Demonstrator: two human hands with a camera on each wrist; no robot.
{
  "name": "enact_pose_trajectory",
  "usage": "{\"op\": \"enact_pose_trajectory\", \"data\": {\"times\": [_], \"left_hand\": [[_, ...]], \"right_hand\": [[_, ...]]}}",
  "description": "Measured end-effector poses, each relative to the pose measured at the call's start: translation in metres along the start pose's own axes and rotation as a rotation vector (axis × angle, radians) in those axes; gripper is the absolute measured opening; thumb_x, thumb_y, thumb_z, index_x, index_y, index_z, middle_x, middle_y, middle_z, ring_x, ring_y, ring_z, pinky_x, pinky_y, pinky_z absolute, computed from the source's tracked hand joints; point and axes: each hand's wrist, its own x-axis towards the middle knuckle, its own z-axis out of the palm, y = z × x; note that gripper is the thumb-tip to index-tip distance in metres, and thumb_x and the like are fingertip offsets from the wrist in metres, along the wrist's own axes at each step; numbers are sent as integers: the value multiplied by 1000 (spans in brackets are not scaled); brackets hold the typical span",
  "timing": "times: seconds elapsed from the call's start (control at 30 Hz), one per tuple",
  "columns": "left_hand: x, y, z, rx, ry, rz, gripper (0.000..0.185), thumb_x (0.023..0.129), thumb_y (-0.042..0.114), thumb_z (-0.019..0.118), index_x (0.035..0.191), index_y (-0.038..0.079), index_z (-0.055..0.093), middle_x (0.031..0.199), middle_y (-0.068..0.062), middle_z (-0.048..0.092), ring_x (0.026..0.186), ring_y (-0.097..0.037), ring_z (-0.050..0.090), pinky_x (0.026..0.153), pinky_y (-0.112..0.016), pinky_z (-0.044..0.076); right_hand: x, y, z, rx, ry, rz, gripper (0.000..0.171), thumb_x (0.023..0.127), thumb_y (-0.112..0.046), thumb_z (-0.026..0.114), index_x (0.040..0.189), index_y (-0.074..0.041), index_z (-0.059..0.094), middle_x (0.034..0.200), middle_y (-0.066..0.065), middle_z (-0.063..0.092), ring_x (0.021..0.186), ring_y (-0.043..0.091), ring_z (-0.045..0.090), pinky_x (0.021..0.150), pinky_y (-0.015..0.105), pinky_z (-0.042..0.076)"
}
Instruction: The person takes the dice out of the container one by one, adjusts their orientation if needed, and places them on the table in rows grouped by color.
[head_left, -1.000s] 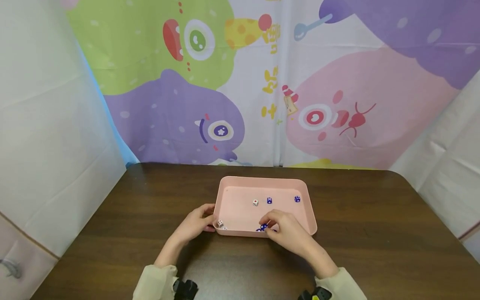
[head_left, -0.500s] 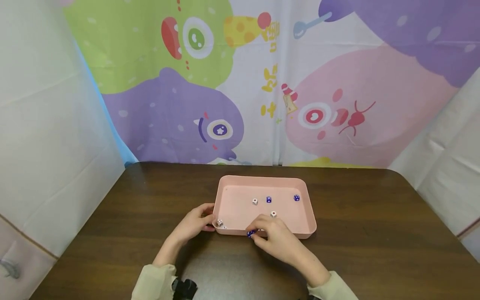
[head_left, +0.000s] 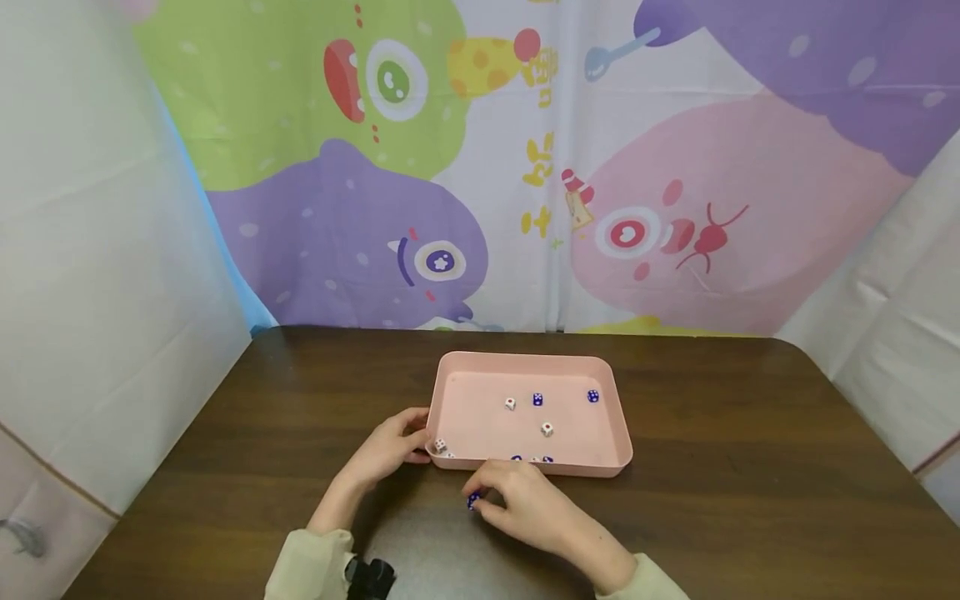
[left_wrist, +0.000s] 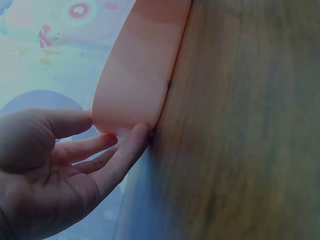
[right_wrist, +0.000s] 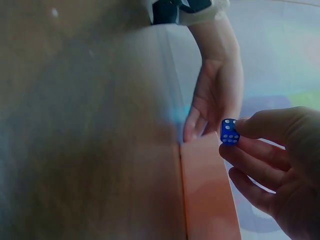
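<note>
So the worktop (head_left: 712, 450) is dark brown wood grain, rounded at the far corners, with a greyish sheen near the front edge. Behind it hangs a cartoon backdrop (head_left: 322, 242), pretty loud: green, purple and pink monsters printed sideways, plus yellow lettering. Plain white sheeting (head_left: 112, 208) closes in both sides, and there's a bright blue strip (head_left: 213, 221) down the left edge of the backdrop.

A shallow pink tray (head_left: 480, 429) sits mid-worktop with white dice (head_left: 547, 430) and blue dice (head_left: 537, 400) scattered inside, a few partly hidden behind the near wall. The left hand (head_left: 390, 446) has the tray's left end between thumb and fingers. The right hand (head_left: 525, 504) is pinching one blue die (head_left: 473, 500) between thumb and fingertips, outside the tray, just in front of its near wall. Pale sleeves (head_left: 311, 567) on both arms, black gadget (head_left: 369, 577) on the left wrist.
</note>
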Motion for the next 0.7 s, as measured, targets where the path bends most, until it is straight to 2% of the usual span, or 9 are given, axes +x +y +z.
{"op": "enact_pose_trajectory", "data": {"times": [0.33,0.57,0.7], "left_hand": [[1,-1,2,-23,49,-39,45,91,2,46,132,-12,32,113,-29,48,91,-25,58,74,-36,56],[1,-1,1,-30,11,-17,42,91,2,45,128,-14,35,113,-30,48,89,-25,59,73,-36,57],[1,-1,0,-29,-3,-14,41,91,3,45,127,-14,37,113,-30,49,88,-24,59,73,-36,57]], "right_hand": [[4,-6,12,-30,-45,-85,8,82,-14,64,89,-14,70,87,-10,62,83,-2,55,74,8,45],[7,-9,13,-134,-100,-126,9,81,-19,65,88,-19,70,87,-14,63,82,-4,57,73,14,45],[9,-11,15,-143,-125,-121,9,81,-19,65,88,-20,71,87,-14,63,81,-5,57,72,13,45]]}}
